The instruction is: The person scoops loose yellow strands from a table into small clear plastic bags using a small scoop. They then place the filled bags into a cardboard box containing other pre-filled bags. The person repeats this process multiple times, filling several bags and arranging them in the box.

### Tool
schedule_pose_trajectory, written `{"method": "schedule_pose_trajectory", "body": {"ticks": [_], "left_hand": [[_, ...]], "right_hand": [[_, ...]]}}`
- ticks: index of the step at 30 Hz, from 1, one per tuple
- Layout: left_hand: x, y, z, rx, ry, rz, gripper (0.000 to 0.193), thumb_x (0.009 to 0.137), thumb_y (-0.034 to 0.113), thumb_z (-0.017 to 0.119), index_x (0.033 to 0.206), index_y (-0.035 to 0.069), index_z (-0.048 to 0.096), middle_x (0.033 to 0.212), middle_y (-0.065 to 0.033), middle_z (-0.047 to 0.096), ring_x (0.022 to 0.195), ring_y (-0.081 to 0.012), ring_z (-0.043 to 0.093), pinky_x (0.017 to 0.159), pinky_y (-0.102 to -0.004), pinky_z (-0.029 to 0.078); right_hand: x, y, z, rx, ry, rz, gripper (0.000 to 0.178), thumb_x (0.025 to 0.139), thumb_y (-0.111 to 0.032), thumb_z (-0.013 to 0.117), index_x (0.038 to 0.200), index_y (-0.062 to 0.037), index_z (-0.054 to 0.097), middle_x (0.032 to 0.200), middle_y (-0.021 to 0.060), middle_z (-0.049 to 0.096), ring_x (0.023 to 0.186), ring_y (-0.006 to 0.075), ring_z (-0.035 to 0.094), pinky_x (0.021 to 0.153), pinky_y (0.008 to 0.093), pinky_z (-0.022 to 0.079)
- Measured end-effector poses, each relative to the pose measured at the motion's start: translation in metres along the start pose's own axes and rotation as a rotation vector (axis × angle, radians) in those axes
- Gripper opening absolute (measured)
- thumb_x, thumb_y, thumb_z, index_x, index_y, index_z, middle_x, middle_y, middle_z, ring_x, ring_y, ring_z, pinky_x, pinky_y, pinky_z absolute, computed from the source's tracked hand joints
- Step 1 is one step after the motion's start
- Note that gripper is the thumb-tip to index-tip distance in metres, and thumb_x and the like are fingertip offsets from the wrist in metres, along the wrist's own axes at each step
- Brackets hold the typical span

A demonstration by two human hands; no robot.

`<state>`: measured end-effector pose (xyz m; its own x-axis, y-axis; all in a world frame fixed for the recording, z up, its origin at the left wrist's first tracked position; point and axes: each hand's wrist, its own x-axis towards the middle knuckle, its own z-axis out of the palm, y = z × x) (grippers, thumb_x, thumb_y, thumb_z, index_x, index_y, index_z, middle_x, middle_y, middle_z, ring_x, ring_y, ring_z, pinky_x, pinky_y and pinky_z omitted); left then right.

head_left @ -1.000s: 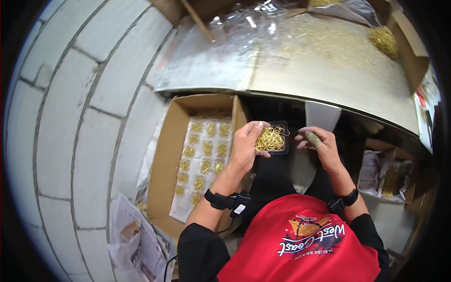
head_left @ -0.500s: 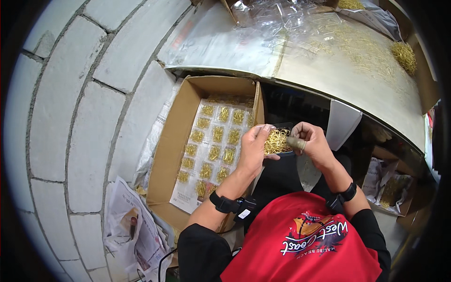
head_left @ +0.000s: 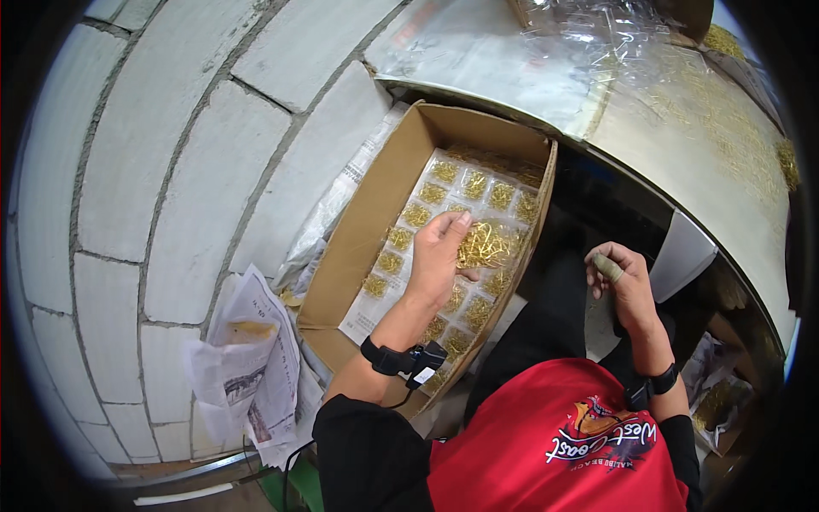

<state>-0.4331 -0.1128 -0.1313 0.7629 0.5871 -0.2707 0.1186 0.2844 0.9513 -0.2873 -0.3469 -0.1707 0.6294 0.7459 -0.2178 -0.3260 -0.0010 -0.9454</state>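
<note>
A clear plastic pack of gold-coloured metal hooks [head_left: 488,246] is held by its left side in my left hand [head_left: 437,256], with the thumb on top. It hangs over an open cardboard box [head_left: 354,218]. Rows of similar clear packs [head_left: 433,193] filled with gold pieces lie inside that box on printed paper [head_left: 363,314]; my hand and the held pack cover some of them. Apart from the box, to its right, my right hand [head_left: 621,282] is loosely curled above my dark-trousered leg. One digit wears a drab finger cover, and nothing shows in its grasp.
A worktop [head_left: 674,145] spans the upper right, strewn with gold pieces and a pile of clear plastic packaging [head_left: 597,34]. Pale block wall [head_left: 205,179] stands on the left. Crumpled newspaper [head_left: 252,358] lies lower left; a white panel [head_left: 685,256] hangs below the worktop.
My left hand has carried the pack over the cardboard box. My right hand has let go of the pack and drawn away to the right. The view has shifted.
</note>
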Motion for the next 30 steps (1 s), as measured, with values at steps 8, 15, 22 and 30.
{"method": "schedule_pose_trajectory", "body": {"ticks": [8,15,22,30], "left_hand": [[-0.01,-0.018,0.016,0.04,-0.065,-0.076,0.026,0.096,0.024,0.049,0.103,0.0,0.056,0.088,-0.0058,0.06,0.067,-0.0115,0.063,0.042,-0.0246,0.053],[-0.002,-0.032,0.019,-0.1,-0.123,-0.144,0.023,0.097,0.021,0.045,0.104,0.001,0.055,0.09,-0.0068,0.062,0.071,-0.0131,0.064,0.048,-0.0259,0.056],[0.0,-0.047,0.017,-0.086,-0.114,-0.117,0.028,0.098,0.024,0.043,0.109,0.0,0.052,0.095,-0.0105,0.063,0.074,-0.0166,0.066,0.051,-0.0283,0.058],[0.0,-0.05,0.009,-0.14,-0.088,-0.098,0.029,0.098,0.024,0.043,0.11,0.0,0.052,0.095,-0.0104,0.062,0.075,-0.017,0.066,0.052,-0.0289,0.058]], "right_hand": [[0.024,-0.015,0.055,-0.014,-0.151,0.064,0.013,0.087,-0.015,0.06,0.09,-0.0025,0.062,0.072,0.0003,0.06,0.056,0.0069,0.053,0.052,0.0199,0.041],[0.035,0.004,0.054,0.025,-0.005,0.062,0.014,0.083,-0.01,0.068,0.078,0.0009,0.062,0.062,0.001,0.057,0.051,0.0067,0.05,0.046,0.0213,0.039],[0.04,0.018,0.06,-0.002,0.017,0.147,0.023,0.078,-0.015,0.074,0.069,-0.0022,0.057,0.058,0.0011,0.054,0.048,0.0062,0.048,0.043,0.0209,0.035],[0.041,0.017,0.065,0.115,-0.024,0.15,0.029,0.087,-0.024,0.066,0.068,-0.0039,0.057,0.058,0.0007,0.055,0.048,0.0058,0.047,0.043,0.0203,0.036]]}}
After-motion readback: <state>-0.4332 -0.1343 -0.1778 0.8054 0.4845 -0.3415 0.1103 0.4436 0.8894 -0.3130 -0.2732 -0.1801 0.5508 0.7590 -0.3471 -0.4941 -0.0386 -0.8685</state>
